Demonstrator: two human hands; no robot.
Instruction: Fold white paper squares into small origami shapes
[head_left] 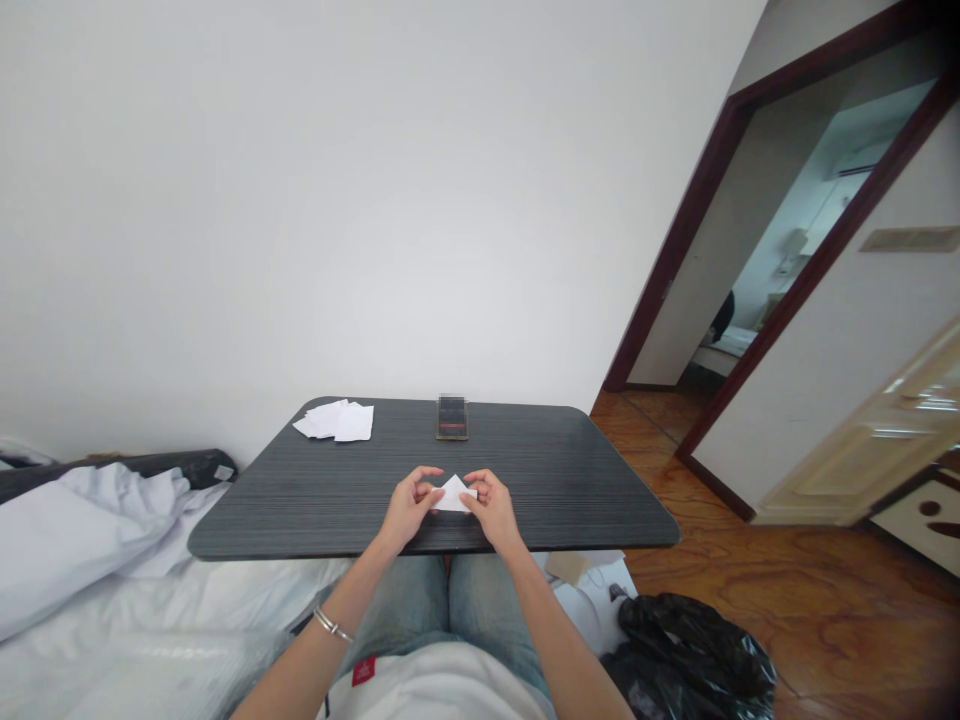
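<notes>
Dark table (pixel 577 470) | white paper triangle (pixel 453 494) | between left fingers (pixel 427 487), right fingers (pixel 478 487)

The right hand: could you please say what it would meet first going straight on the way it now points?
The right hand already touches the folded white paper, so that comes first; past it, perhaps the dark upright object.

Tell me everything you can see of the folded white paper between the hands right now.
The folded white paper is a small, matte sheet, creased into a roughly triangular shape, its point aimed away from the person and its wider edge toward them. It sits over the dark wood-grain table, near the edge closest to the person; whether it touches the surface cannot be told. Fingers of the left hand and right hand hold its two sides.
</notes>
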